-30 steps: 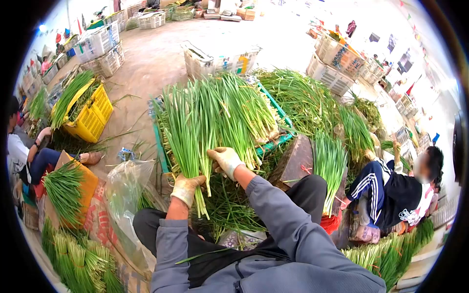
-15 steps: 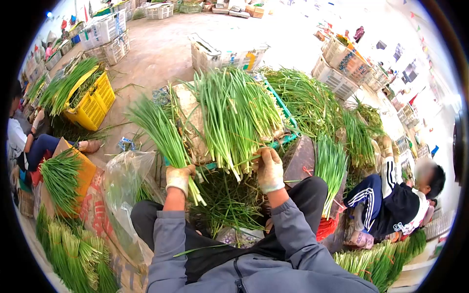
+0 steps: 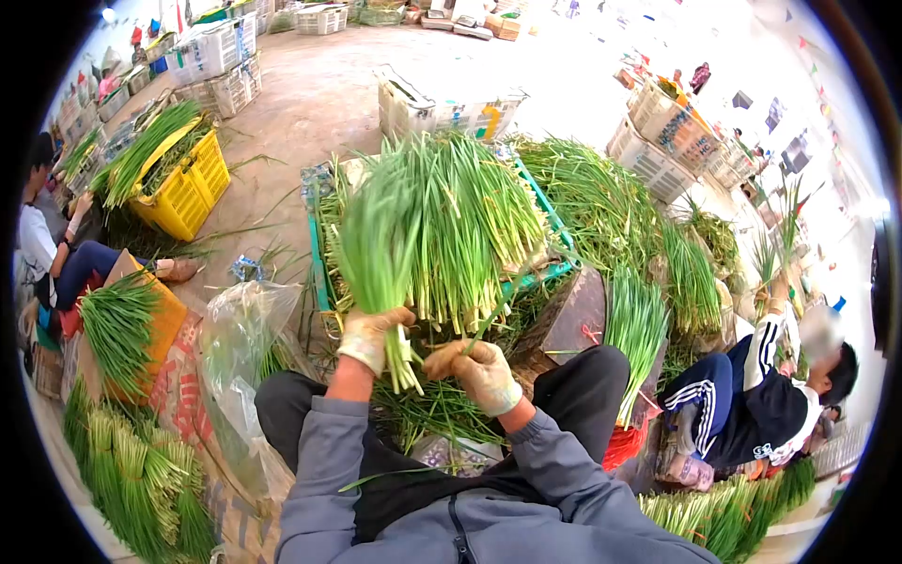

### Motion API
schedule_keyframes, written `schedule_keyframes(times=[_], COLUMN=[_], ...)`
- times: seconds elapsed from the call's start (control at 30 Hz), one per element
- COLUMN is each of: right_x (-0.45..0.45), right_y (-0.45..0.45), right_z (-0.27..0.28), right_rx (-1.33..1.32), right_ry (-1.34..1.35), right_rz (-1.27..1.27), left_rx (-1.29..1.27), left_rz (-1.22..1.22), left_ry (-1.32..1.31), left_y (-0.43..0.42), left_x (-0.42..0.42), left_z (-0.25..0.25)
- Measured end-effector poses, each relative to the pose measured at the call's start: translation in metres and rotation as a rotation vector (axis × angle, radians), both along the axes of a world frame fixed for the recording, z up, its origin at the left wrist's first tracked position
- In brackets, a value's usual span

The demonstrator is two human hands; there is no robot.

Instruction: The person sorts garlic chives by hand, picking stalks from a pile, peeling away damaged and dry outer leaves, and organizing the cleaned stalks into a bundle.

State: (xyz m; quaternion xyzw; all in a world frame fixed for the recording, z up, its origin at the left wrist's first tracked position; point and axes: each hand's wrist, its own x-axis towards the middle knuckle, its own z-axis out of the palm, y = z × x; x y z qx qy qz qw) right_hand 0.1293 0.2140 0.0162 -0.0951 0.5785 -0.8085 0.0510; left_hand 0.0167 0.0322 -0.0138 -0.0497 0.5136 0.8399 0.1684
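Gloved, my left hand (image 3: 366,339) is closed round the pale lower stems of a bunch of long green stalks (image 3: 378,249), whose tops are blurred. Just right of the stem ends, my right hand (image 3: 474,374) pinches a thin green blade (image 3: 484,324). Both hands are over my lap, at the near side of a teal-edged crate (image 3: 318,268). A thick layer of loose green stalks (image 3: 460,226) lies across that crate, roots toward me.
A dark block (image 3: 564,315) and an upright bunch (image 3: 636,324) stand by my right knee. Left are a plastic bag (image 3: 246,352), an orange board (image 3: 160,343) and a yellow crate (image 3: 193,188). A seated co-worker (image 3: 752,404) raises a bunch at right; another person (image 3: 42,240) sits left.
The bunch in my left hand has swung from the left back over the crate. My right hand has come down and left, close to the stem ends. The right co-worker's arm has risen with stalks.
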Motion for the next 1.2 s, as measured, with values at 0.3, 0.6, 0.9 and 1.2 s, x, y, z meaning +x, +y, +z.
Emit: schedule_keyframes(times=[0.3, 0.6, 0.9, 1.2], right_x=[0.006, -0.142, -0.085, -0.050], right_y=[0.023, -0.035, -0.021, -0.024], right_z=[-0.085, -0.054, -0.014, -0.024], right_rx=[1.692, 1.460, 0.402, 0.353], right_ry=[-0.112, 0.066, -0.455, -0.430], right_rz=[0.730, -0.354, -0.131, -0.102], left_rx=[0.347, 0.488, -0.161, -0.254], left_rz=[0.192, 0.129, 0.035, 0.015], left_ry=[0.143, -0.110, -0.004, 0.071], left_y=[-0.075, -0.062, -0.033, -0.013], left_x=[-0.021, -0.026, -0.022, -0.018], left_z=[0.015, -0.014, -0.022, -0.053])
